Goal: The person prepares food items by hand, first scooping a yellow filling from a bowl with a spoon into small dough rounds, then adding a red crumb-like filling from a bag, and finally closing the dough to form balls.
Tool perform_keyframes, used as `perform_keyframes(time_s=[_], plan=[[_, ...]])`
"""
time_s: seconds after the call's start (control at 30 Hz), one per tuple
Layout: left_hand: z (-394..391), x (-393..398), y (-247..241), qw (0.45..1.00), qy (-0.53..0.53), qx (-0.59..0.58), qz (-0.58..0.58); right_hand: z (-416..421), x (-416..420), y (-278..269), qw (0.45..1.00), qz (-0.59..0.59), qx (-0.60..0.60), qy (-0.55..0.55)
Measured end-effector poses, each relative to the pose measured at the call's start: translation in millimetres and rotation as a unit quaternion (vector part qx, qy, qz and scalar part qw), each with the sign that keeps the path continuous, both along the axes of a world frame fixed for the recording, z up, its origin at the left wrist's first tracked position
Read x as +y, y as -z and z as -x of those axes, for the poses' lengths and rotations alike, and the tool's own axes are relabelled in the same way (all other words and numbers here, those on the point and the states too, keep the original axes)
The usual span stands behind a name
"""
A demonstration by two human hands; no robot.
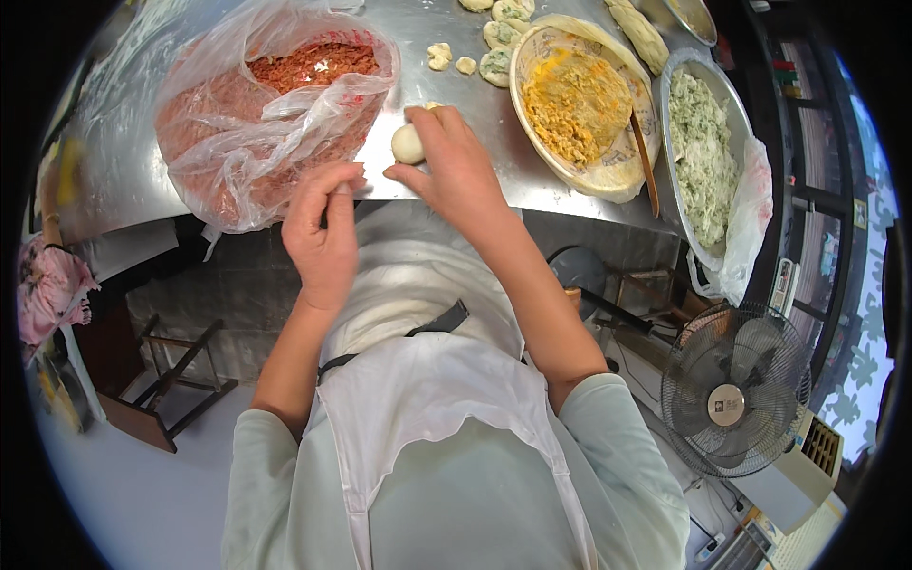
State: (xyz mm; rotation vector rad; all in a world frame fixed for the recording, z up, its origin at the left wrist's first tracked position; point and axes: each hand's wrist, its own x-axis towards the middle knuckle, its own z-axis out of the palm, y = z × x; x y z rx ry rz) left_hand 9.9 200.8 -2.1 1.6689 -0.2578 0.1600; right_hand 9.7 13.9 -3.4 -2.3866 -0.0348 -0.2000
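On the steel table point(463, 171), a smooth round ball of dough point(408, 145) lies under my right hand point(456, 160), whose fingers and thumb curve around its right side. Just left of it, my left hand point(324, 221) is raised at the table's edge with thumb and fingertips near each other; whether a scrap is between them is unclear. Small dough pieces point(439, 56) lie beyond the hands, beside flattened dough rounds with green filling point(496, 66). A plastic-covered container of red minced filling point(313, 68) stands at left. To the right is a bowl of orange-yellow filling point(570, 107) with a wooden utensil point(645, 164).
A metal basin of pale green filling point(702, 157) stands far right, a plastic bag point(748, 221) over its rim. A dough roll point(639, 32) lies behind the bowl. Below the table are a standing fan point(734, 399) at right and a wooden stool point(178, 363) at left.
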Motion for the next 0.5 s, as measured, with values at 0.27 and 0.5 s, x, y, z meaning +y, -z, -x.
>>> perform_keyframes(time_s=[0.27, 0.5], plan=[[4.4, -15.2, 8.0, 0.997, 0.08, 0.021, -0.004, -41.1, -20.9, -27.1, 0.913, -0.375, 0.098, 0.129], [-2.0, -33.4, 4.6, 0.985, 0.173, 0.016, 0.018, -198.0, -1.7, -57.5, 0.972, -0.161, -0.155, 0.075]])
